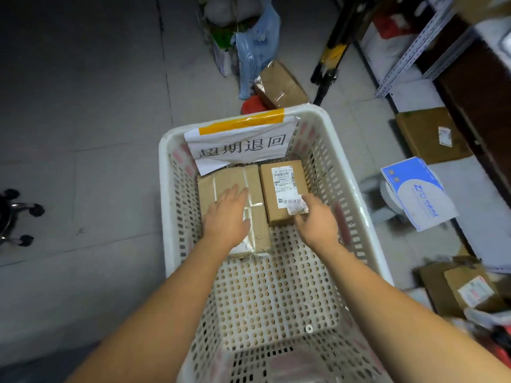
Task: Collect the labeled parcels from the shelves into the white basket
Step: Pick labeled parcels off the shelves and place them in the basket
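Inside basket, left hand covering taped parcel, right hand grip unclear

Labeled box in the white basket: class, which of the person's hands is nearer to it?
Right. The right hand grips the labeled box at its near right corner; the left hand lies flat on the larger taped box beside it, to its left.

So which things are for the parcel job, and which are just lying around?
For the job: white basket, taped parcel under the left hand, labelled parcel by the right hand.
Lying about: blue plastic bag, cardboard box on the floor beyond the basket, chair castors.
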